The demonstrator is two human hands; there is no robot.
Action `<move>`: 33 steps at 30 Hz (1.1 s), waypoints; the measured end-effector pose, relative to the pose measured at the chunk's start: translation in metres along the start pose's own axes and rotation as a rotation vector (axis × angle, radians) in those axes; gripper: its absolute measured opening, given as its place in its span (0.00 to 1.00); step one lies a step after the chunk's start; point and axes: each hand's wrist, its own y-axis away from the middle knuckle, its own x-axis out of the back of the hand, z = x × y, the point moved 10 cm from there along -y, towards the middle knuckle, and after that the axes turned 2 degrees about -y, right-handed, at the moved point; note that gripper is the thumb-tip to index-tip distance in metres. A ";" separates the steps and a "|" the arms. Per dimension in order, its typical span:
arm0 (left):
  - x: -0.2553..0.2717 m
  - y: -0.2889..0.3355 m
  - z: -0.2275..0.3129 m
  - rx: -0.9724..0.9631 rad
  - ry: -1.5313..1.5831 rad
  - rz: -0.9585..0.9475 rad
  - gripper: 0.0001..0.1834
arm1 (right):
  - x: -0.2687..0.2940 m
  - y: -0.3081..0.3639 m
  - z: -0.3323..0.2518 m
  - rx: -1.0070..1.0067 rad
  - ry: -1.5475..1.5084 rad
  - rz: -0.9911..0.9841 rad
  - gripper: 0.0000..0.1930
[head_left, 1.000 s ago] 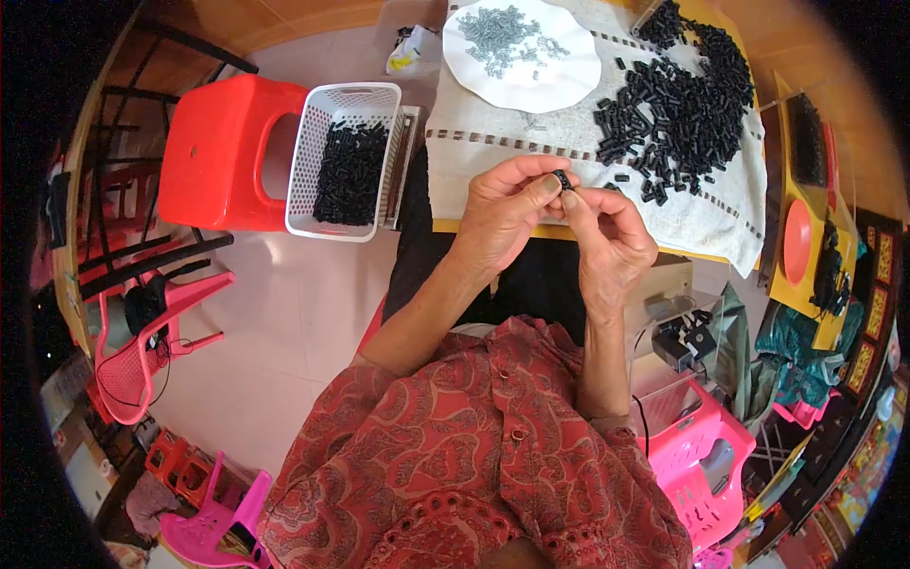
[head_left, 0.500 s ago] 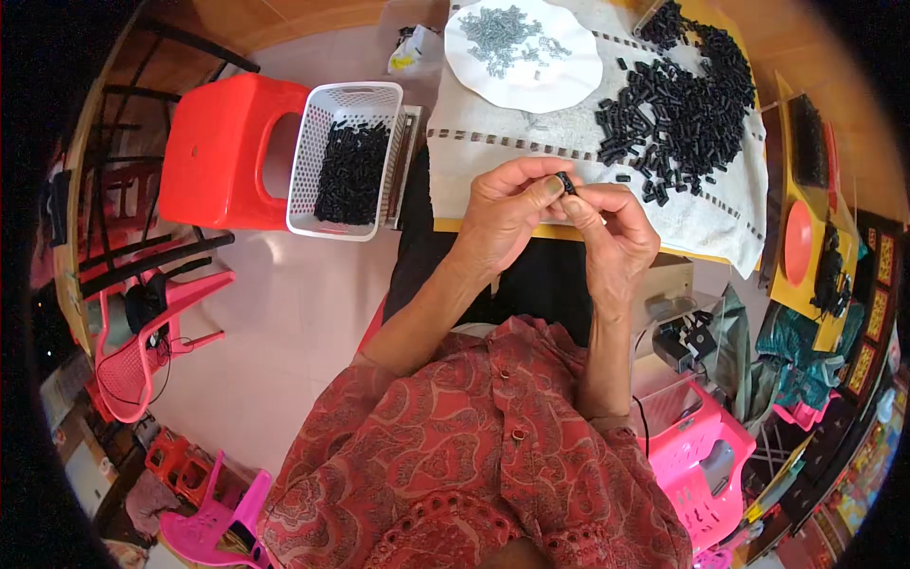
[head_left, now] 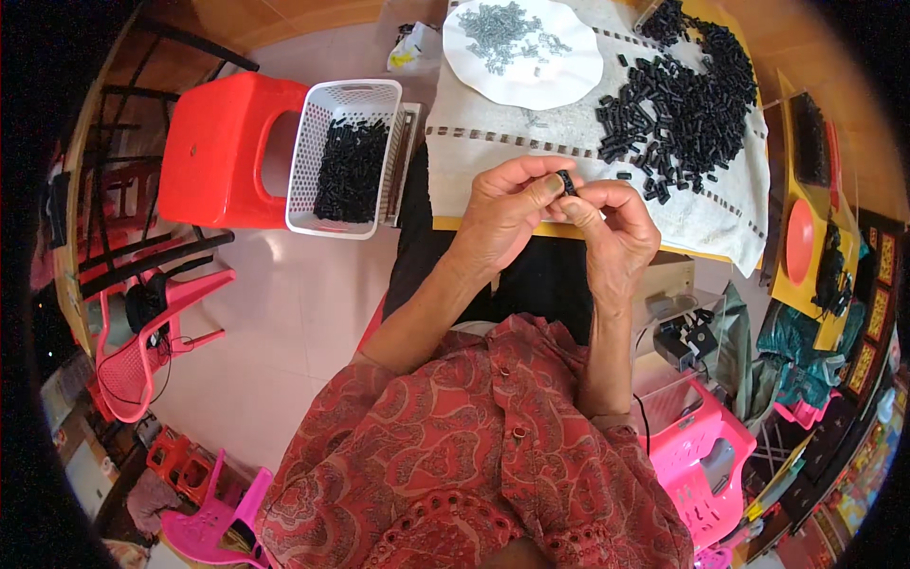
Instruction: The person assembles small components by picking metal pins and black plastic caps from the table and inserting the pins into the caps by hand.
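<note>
Upper centre | Left hand [head_left: 500, 216] and right hand [head_left: 616, 242], fingers [head_left: 536, 196] pinched closed on one small black part [head_left: 567, 180] | Slackened pinch could drop it past the cloth [head_left: 450, 185]

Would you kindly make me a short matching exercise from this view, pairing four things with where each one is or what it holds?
Column one
1. plate
2. basket
3. black piece
4. red stool

Column two
A. left of the basket
B. on the cloth, holding pale bits
C. held by the left hand and the right hand
D. right of the red stool, holding black parts

Pairs: 1-B, 2-D, 3-C, 4-A
</note>
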 end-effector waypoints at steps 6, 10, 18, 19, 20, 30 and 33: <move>0.001 -0.001 0.001 0.007 -0.065 0.018 0.13 | 0.002 -0.001 0.001 0.033 0.044 0.002 0.10; -0.001 -0.001 0.000 0.008 -0.038 -0.018 0.13 | -0.001 -0.003 -0.010 0.116 0.063 -0.012 0.12; -0.007 -0.001 0.006 0.000 0.017 -0.120 0.19 | -0.013 -0.007 -0.013 0.106 0.084 -0.115 0.19; -0.007 -0.001 0.006 0.001 0.017 -0.121 0.19 | -0.012 -0.007 -0.011 0.107 0.084 -0.114 0.19; -0.006 -0.001 0.004 0.010 -0.014 -0.102 0.19 | -0.012 -0.007 -0.013 0.134 0.096 -0.111 0.18; -0.009 -0.001 0.003 0.004 -0.236 -0.209 0.26 | -0.004 -0.007 -0.017 0.201 0.154 -0.098 0.15; 0.001 -0.002 0.002 0.019 -0.346 -0.155 0.28 | -0.006 -0.004 -0.018 0.202 0.155 -0.093 0.13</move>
